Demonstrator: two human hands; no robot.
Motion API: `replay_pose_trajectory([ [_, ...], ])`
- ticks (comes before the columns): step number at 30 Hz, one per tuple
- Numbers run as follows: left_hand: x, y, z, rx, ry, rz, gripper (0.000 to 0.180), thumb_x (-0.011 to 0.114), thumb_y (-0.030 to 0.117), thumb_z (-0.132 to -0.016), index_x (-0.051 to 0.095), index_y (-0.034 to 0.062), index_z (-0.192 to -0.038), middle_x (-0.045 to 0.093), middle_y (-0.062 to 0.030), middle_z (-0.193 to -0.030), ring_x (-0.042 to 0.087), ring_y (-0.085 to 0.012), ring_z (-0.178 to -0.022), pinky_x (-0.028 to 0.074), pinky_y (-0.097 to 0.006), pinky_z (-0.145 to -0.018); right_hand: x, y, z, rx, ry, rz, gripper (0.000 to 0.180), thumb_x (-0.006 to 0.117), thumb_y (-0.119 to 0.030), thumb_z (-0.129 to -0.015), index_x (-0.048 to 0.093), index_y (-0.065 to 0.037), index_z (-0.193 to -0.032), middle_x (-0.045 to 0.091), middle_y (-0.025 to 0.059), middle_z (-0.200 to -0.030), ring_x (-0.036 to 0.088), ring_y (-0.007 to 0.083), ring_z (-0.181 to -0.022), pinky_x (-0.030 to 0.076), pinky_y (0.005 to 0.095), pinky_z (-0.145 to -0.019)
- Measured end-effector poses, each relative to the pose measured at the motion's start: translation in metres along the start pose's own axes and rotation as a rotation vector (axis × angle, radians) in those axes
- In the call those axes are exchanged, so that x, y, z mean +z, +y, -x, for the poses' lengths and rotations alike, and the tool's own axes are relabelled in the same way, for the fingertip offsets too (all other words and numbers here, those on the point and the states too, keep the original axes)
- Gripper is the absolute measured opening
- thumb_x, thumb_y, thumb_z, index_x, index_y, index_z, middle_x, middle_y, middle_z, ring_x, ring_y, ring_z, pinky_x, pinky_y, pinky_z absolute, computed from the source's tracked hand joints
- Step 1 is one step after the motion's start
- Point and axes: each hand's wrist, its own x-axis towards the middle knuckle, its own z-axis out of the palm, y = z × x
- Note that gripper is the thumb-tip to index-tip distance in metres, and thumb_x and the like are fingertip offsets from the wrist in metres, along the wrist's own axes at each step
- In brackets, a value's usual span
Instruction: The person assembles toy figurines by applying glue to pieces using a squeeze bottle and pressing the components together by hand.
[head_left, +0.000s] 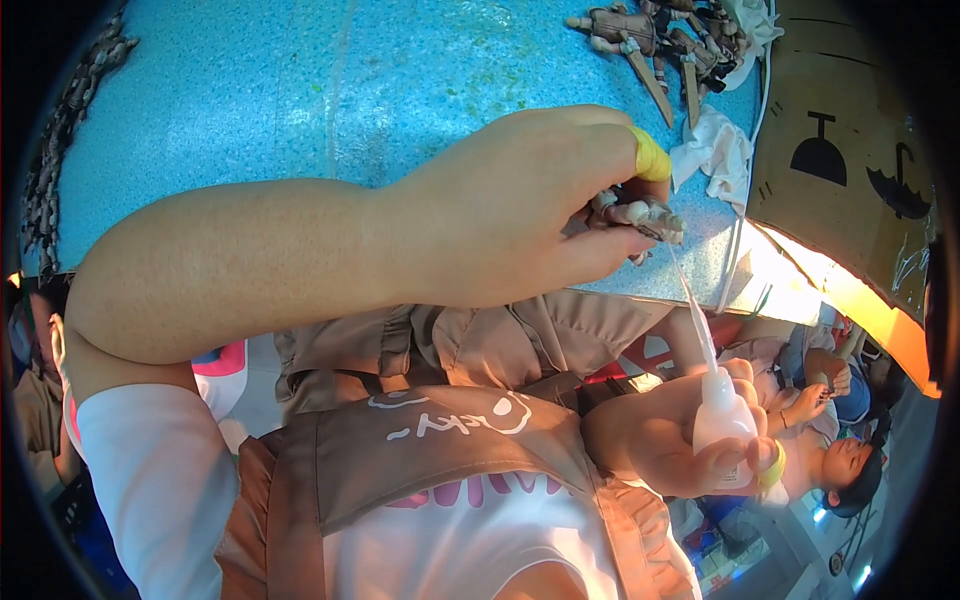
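Observation:
Over the blue table, my left hand (530, 205), with a yellow wrap on one finger, closes round a small grey-brown figurine (640, 215). Only part of the figurine shows beyond my fingertips; the rest is hidden in the grip. Lower and to the right, my right hand (650, 430) grips a white squeeze bottle (722, 425) with a long, thin nozzle. That nozzle points up at the figurine, its tip at or very near the surface; whether they touch I cannot tell. Another yellow wrap is on a finger of my right hand.
Several similar figurines (690, 40) with flat tan pieces lie at the table's far right, beside a crumpled white cloth (715, 150). More dark figurines (70, 140) line the left edge of the blue tabletop (250, 90). A cardboard box (840, 90) stands right; another person (815, 440) sits beyond.

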Motion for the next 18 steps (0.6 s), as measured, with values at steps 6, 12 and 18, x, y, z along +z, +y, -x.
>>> replay_pose_trajectory([
  [6,0.0,-0.001,0.0,0.003,0.004,0.002,0.026,0.064,0.015,-0.073,0.055,0.0021,-0.094,0.054,-0.0125,-0.083,0.055,-0.0304,-0.079,0.046,-0.037,-0.068,-0.001,0.003,-0.001,-0.021,0.087,0.047,0.019,0.065,-0.014,-0.07,0.058,-0.012,-0.088,0.046,0.005,-0.062,0.045,0.0186,-0.062,0.032,0.0339,-0.065],
  [12,0.002,-0.004,-0.001,0.093,0.036,-0.01,0.026,0.069,0.008,-0.073,0.057,0.0026,-0.095,0.057,-0.0073,-0.081,0.056,-0.0168,-0.069,0.044,-0.027,-0.058,-0.011,-0.001,-0.005,0.03,-0.013,0.109,0.019,0.065,-0.014,-0.071,0.059,-0.012,-0.089,0.049,0.0064,-0.064,0.047,0.0197,-0.064,0.033,0.0331,-0.064],
  [18,0.001,-0.005,-0.001,0.102,0.026,-0.033,0.027,0.068,0.007,-0.073,0.055,0.0021,-0.097,0.058,-0.008,-0.083,0.057,-0.0172,-0.07,0.044,-0.027,-0.059,-0.002,0.0,-0.001,0.014,0.087,0.037,0.019,0.065,-0.014,-0.07,0.059,-0.012,-0.089,0.05,0.0081,-0.065,0.047,0.02,-0.063,0.033,0.0343,-0.064],
])
